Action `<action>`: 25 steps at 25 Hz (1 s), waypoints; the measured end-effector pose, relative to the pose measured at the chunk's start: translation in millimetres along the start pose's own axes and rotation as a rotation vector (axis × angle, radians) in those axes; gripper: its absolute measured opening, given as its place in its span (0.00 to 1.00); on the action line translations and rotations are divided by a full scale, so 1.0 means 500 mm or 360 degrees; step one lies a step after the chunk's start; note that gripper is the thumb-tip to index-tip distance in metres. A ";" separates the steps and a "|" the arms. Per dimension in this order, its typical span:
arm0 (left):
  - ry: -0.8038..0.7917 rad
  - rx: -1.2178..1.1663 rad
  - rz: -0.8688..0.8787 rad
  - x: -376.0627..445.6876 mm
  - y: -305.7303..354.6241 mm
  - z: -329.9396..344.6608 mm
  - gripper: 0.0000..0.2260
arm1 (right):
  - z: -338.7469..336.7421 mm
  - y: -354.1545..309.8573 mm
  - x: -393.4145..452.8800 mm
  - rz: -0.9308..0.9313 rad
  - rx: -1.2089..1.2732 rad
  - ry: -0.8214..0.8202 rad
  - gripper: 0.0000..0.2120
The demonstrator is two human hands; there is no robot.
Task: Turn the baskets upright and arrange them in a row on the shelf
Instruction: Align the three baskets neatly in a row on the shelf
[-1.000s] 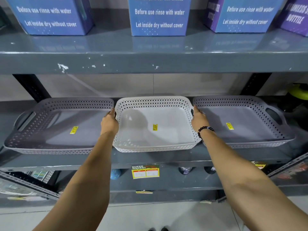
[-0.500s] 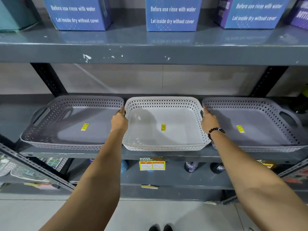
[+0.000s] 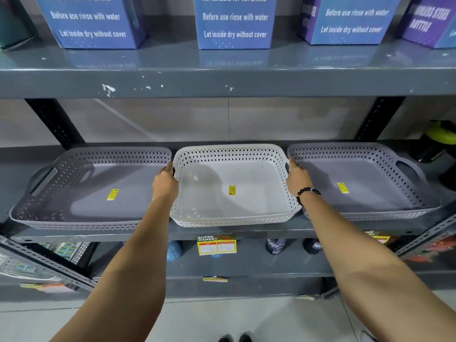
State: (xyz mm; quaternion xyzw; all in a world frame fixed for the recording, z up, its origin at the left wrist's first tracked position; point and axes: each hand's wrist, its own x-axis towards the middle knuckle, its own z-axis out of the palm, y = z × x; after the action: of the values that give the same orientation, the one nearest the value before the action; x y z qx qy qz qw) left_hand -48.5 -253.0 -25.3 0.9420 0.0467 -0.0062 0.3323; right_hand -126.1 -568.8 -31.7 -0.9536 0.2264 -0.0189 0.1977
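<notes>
**Baskets upright in a row, both hands on the middle one**

Baskets, three of them, sit open side up along the grey shelf, side by side, rims nearly touching. White basket in the middle; grey basket on the left; grey basket on the right. Each carries a small yellow sticker on its floor.

Left hand closed over the white basket's left rim, fingers curled around the edge at the handle. Right hand wrapped the same way over the right rim; a dark bead bracelet at that wrist. Both forearms reach up from the near edge.

Blue boxes with printed care lines stand on the shelf above. A yellow price tag hangs from the shelf's near lip, below the white basket.
</notes>
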 end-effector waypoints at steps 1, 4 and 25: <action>0.0003 0.0011 0.0009 0.001 0.001 0.003 0.27 | -0.001 0.002 -0.001 0.0003 0.0021 0.0001 0.30; 0.0011 0.0049 0.0010 0.007 -0.005 0.005 0.28 | 0.003 0.000 -0.002 0.0029 0.0082 -0.0033 0.31; 0.0009 -0.0041 0.0008 0.000 -0.001 0.003 0.25 | 0.006 0.003 -0.004 0.0055 0.0058 -0.0035 0.31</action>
State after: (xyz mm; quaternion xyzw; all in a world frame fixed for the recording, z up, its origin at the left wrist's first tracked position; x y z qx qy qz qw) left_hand -48.3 -253.6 -26.7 0.9378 0.0453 -0.0020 0.3442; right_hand -128.4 -568.3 -34.8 -0.9459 0.2401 -0.0090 0.2178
